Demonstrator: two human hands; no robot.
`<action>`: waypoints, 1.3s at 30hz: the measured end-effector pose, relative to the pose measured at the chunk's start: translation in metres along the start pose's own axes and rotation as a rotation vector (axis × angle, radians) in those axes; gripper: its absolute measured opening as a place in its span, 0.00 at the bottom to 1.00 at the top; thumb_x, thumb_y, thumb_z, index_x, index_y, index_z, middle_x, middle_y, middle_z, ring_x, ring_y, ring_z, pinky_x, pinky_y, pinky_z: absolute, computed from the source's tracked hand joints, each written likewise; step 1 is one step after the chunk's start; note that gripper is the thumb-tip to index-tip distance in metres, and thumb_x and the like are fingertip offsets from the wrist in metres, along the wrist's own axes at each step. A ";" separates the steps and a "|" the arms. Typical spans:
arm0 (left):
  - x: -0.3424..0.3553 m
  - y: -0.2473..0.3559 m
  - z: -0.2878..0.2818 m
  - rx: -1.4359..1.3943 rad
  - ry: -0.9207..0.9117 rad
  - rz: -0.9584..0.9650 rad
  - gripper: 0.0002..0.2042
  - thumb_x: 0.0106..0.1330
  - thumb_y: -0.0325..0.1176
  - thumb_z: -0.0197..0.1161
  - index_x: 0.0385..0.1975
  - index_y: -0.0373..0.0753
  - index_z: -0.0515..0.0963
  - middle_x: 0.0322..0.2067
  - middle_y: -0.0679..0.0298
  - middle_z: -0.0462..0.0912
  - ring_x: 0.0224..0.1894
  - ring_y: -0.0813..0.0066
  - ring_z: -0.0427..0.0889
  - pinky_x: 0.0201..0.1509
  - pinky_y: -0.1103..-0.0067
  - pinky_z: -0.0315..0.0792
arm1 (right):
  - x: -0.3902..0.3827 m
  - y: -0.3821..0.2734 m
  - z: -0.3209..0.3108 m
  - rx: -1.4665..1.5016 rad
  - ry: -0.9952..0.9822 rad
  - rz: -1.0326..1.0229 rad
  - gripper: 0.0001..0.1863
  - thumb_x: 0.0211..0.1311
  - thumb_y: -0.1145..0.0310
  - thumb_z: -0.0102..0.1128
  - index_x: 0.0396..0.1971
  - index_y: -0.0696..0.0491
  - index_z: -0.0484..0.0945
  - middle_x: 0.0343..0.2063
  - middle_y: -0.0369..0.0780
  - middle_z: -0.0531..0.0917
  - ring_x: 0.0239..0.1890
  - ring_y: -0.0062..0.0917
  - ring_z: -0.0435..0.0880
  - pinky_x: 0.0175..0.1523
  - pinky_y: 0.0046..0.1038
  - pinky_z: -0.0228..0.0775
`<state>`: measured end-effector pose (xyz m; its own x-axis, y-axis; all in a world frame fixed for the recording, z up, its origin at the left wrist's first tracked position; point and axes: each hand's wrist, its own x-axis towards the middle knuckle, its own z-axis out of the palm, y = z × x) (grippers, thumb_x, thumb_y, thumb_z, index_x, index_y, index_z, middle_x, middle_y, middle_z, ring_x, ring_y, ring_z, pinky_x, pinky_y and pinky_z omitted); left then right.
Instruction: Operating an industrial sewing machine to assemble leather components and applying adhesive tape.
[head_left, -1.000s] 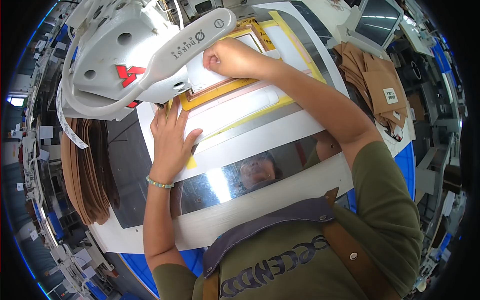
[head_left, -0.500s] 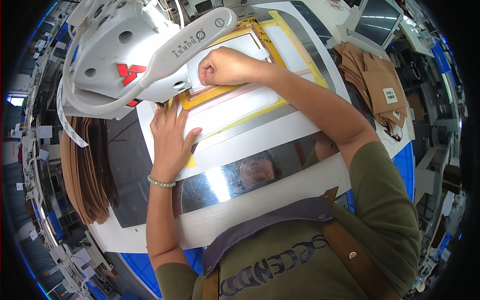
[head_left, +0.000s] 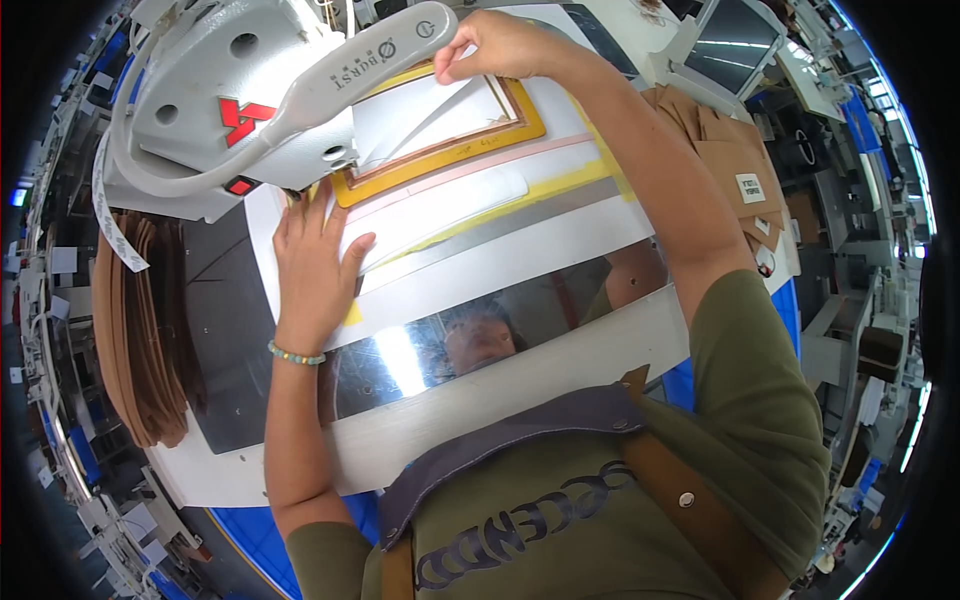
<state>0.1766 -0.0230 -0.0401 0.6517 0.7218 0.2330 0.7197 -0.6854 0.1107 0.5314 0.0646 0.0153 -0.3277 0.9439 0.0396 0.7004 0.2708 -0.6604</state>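
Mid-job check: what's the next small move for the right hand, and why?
I'd probably raise the right hand slightly and see whether the white sheet follows: the fingertips look pinched near the yellow frame, and a diagonal line crosses the sheet inside it, but the grip is hard to tell. The left hand lies flat beside the frame's near-left corner, perhaps steadying.

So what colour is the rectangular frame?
The frame is mostly yellow; the head view shows it best.

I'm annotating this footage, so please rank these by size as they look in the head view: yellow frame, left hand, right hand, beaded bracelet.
1. Yellow frame, though partly hidden
2. Left hand and right hand: unranked; the right is curled and looks farther away
3. Beaded bracelet
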 end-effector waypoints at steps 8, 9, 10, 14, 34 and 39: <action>0.000 -0.001 0.001 0.038 -0.016 -0.012 0.29 0.77 0.47 0.53 0.72 0.36 0.69 0.76 0.53 0.64 0.79 0.47 0.57 0.80 0.56 0.49 | -0.038 0.000 -0.014 -0.249 -0.207 0.021 0.02 0.55 0.74 0.70 0.28 0.54 0.88 0.25 0.37 0.87 0.29 0.22 0.84 0.36 0.27 0.74; 0.000 -0.001 0.001 0.034 -0.012 -0.008 0.28 0.77 0.47 0.53 0.72 0.36 0.69 0.76 0.53 0.64 0.79 0.48 0.57 0.80 0.56 0.49 | -0.039 0.001 -0.012 -0.244 -0.207 0.050 0.02 0.54 0.74 0.71 0.27 0.54 0.88 0.25 0.37 0.88 0.29 0.23 0.85 0.37 0.28 0.75; 0.000 -0.001 0.001 0.029 -0.012 -0.010 0.28 0.77 0.46 0.53 0.72 0.36 0.69 0.76 0.53 0.64 0.79 0.47 0.57 0.80 0.56 0.49 | -0.039 0.001 -0.010 -0.243 -0.201 0.015 0.02 0.54 0.74 0.71 0.27 0.54 0.88 0.25 0.37 0.88 0.29 0.23 0.85 0.37 0.28 0.75; -0.001 0.000 0.001 0.017 -0.013 -0.017 0.28 0.77 0.46 0.53 0.71 0.36 0.69 0.76 0.53 0.64 0.79 0.47 0.56 0.80 0.56 0.49 | -0.038 0.000 -0.012 -0.262 -0.257 0.037 0.01 0.54 0.74 0.71 0.27 0.54 0.88 0.25 0.37 0.88 0.29 0.23 0.85 0.37 0.28 0.75; -0.002 -0.001 0.003 0.048 -0.007 -0.013 0.29 0.78 0.47 0.52 0.72 0.37 0.69 0.76 0.53 0.64 0.79 0.47 0.57 0.80 0.56 0.49 | -0.030 0.004 -0.020 -0.203 -0.399 0.088 0.02 0.57 0.73 0.70 0.30 0.53 0.89 0.26 0.35 0.88 0.30 0.19 0.83 0.37 0.25 0.73; -0.002 -0.002 0.004 0.061 -0.001 -0.009 0.30 0.79 0.49 0.50 0.73 0.37 0.68 0.76 0.54 0.64 0.79 0.47 0.57 0.80 0.57 0.49 | -0.028 -0.004 -0.021 -0.244 -0.412 0.110 0.03 0.55 0.73 0.71 0.30 0.53 0.89 0.27 0.35 0.89 0.29 0.20 0.84 0.36 0.26 0.74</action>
<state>0.1749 -0.0229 -0.0443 0.6454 0.7281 0.2311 0.7387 -0.6719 0.0540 0.5510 0.0408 0.0331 -0.4328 0.8298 -0.3524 0.8567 0.2569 -0.4472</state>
